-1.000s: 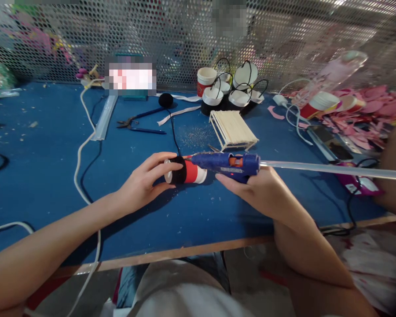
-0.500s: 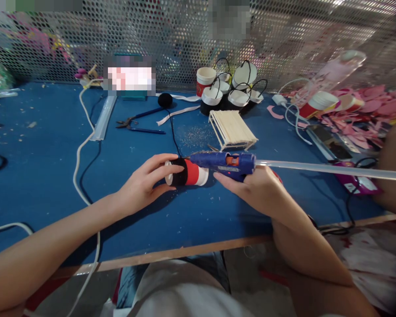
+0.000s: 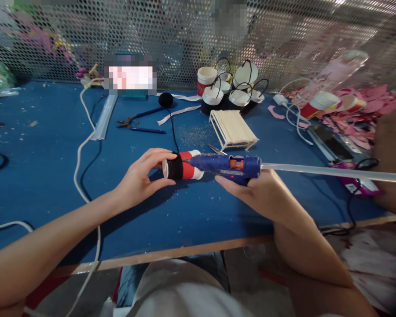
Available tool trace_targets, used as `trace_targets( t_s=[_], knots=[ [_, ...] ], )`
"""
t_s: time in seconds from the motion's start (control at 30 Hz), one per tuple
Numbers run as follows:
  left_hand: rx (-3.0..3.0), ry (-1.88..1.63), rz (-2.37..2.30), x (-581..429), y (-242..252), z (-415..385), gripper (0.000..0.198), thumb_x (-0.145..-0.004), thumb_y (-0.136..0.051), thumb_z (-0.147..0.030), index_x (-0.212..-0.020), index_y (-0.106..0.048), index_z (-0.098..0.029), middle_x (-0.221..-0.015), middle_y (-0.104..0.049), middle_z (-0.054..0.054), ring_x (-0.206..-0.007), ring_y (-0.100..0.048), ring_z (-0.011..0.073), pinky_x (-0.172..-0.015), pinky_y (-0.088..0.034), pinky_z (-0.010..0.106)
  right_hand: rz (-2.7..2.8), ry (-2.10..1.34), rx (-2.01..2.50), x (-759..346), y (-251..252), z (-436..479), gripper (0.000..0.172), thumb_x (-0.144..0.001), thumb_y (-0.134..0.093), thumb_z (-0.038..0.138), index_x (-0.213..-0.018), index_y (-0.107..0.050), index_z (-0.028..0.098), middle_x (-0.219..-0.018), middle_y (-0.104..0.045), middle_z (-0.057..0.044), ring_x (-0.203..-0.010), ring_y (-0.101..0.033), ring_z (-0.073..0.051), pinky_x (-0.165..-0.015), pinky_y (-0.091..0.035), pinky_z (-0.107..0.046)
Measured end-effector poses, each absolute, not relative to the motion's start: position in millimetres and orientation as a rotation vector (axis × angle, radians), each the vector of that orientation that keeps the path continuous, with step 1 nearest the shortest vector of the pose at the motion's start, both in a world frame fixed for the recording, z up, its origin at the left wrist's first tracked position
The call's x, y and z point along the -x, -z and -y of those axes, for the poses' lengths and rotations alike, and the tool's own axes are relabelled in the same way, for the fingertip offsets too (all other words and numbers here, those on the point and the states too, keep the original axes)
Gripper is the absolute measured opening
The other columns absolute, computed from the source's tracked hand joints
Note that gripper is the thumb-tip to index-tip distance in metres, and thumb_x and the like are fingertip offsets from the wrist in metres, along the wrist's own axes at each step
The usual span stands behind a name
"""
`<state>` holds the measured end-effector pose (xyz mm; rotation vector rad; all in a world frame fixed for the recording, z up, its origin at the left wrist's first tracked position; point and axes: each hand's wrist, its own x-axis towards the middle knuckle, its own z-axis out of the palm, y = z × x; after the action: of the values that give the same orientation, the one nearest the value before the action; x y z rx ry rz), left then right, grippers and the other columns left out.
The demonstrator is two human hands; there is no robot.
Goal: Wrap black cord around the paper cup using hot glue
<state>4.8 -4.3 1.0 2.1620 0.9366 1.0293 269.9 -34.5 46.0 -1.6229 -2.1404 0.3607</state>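
A red and white paper cup lies on its side on the blue table, its left part wound with black yarn. Thumb and fingers of my left hand grip the yarn-wrapped end. My right hand is closed round the handle of a blue glue gun. The gun's nozzle points left and sits at the edge of the black winding. A long clear glue stick sticks out of the gun's back. From the cup a yarn strand runs up to a black yarn ball.
Behind stand several cups with black handles and a small wooden stick rack. Pliers, spare glue sticks and a white cable lie left. At right are a phone, pink scraps and another person's arm.
The glue gun's nozzle has come down from the cup's top edge onto its near face. The cup has shifted slightly left and turned, and my left fingers have moved back along it.
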Motion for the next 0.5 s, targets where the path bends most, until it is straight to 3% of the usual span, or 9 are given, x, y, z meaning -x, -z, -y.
trace_targets(
  t_s=[0.3,0.5],
  knots=[
    [-1.786,-0.977,-1.025,-7.9,-5.7,6.2,0.049,-0.071,-0.072,-0.025,-0.115,-0.051,-0.018,-0.112,-0.055,0.008,-0.083,-0.062,0.0151,-0.08,-0.055,0.035,2.153,-0.381,1.547,-264.5,-53.4,36.1,0.026,-0.076,-0.055,0.045,-0.074,-0.062,0.02,-0.059,-0.059,0.0,-0.05,-0.053,-0.014,-0.05,-0.043,-0.026],
    [-1.677,-0.948,-1.049,-8.2,-7.2,4.8,0.05,-0.071,-0.071,-0.028,-0.114,-0.049,-0.017,-0.102,-0.062,0.007,-0.079,-0.065,0.0157,-0.075,-0.057,0.034,2.194,-0.399,1.532,-266.6,-51.1,36.8,0.03,-0.077,-0.055,0.047,-0.063,-0.057,0.02,-0.055,-0.054,0.002,-0.048,-0.049,-0.011,-0.049,-0.041,-0.025]
  ],
)
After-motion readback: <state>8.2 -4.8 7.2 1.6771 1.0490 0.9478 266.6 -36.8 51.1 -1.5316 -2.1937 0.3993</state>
